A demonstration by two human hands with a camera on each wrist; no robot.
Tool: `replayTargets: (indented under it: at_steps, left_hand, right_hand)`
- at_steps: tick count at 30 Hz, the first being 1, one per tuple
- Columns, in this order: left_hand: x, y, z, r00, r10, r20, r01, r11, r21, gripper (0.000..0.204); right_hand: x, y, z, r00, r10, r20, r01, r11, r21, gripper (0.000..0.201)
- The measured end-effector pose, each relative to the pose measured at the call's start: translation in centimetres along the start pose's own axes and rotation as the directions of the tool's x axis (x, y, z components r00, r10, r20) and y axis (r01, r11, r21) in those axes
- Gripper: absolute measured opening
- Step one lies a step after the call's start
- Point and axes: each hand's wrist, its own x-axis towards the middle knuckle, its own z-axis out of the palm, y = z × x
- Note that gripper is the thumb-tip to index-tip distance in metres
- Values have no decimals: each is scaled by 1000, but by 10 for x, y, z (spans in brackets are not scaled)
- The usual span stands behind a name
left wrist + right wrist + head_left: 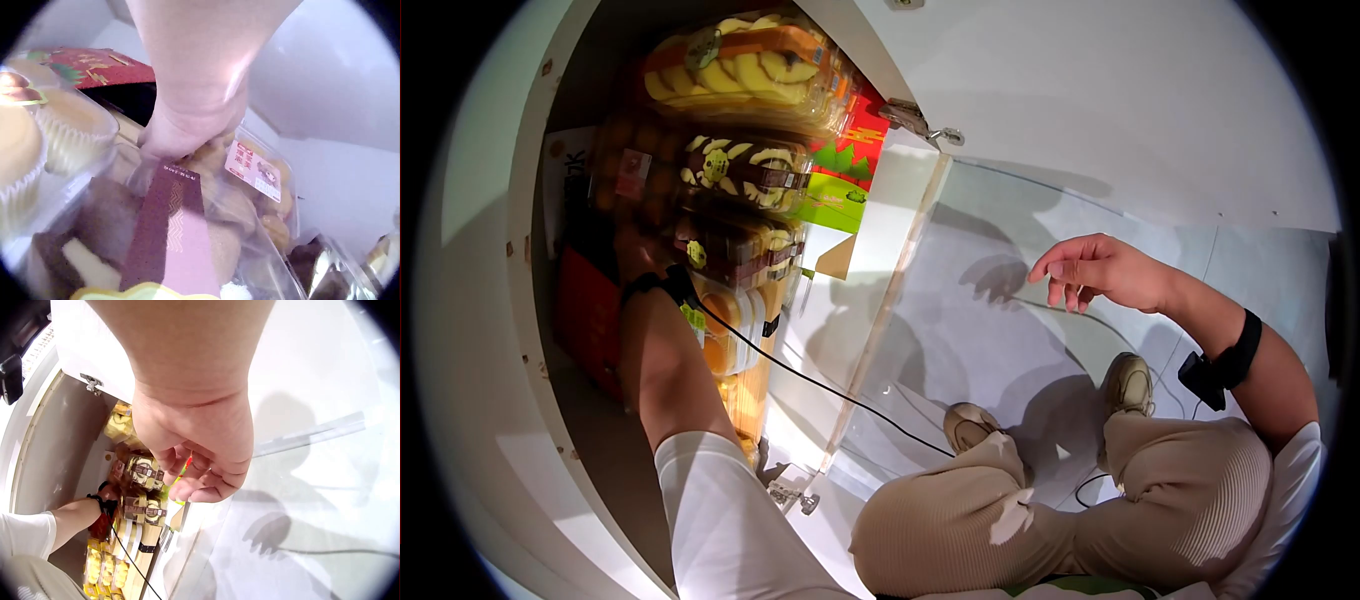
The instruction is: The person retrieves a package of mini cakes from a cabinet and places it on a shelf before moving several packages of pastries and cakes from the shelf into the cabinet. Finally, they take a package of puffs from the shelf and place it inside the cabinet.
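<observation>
My left hand [638, 250] reaches deep into the cabinet, behind the front row of pastry boxes. In the left wrist view it comes down on a clear box of round brown pastries [276, 232] with a pink label; its fingers are hidden, so I cannot tell how they hold. Just in front stands a clear box of chocolate pastry [156, 228] with a maroon band. Cupcakes [75, 128] in clear packs lie beside it. My right hand [1100, 272] hangs in the air outside the cabinet, fingers loosely bent, holding nothing.
A box of yellow slices [750, 78] and another chocolate pastry box [745, 178] stand along the cabinet. A red and green printed carton [840, 185] lies by them. The white door [1120, 90] stands open on its hinge [915, 120]. A black cable [820, 385] crosses the opening.
</observation>
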Motion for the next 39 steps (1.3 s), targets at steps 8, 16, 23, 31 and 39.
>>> replayTargets:
  at_steps: [8,16,23,31,39]
  left_hand:
    - [-8,11,-9,999,-9,40,3,988,153,50]
    - [29,12,-41,983,-131,-126,157,961,227,52]
    - [73,12,-91,995,51,-89,10,815,579,50]
    - [-46,46,51,984,99,149,-132,964,230,50]
    - [-153,41,124,965,261,-11,-237,892,384,55]
  right_hand:
    - [4,1,1,1000,-16,5,16,1000,-6,28]
    - [3,0,2,999,-30,11,31,1000,-6,29]
    - [-2,1,-3,1000,-21,-1,21,999,27,29]
    - [0,2,-3,1000,2,30,-4,999,47,27]
    - [-6,-7,-3,998,-53,44,51,998,49,26]
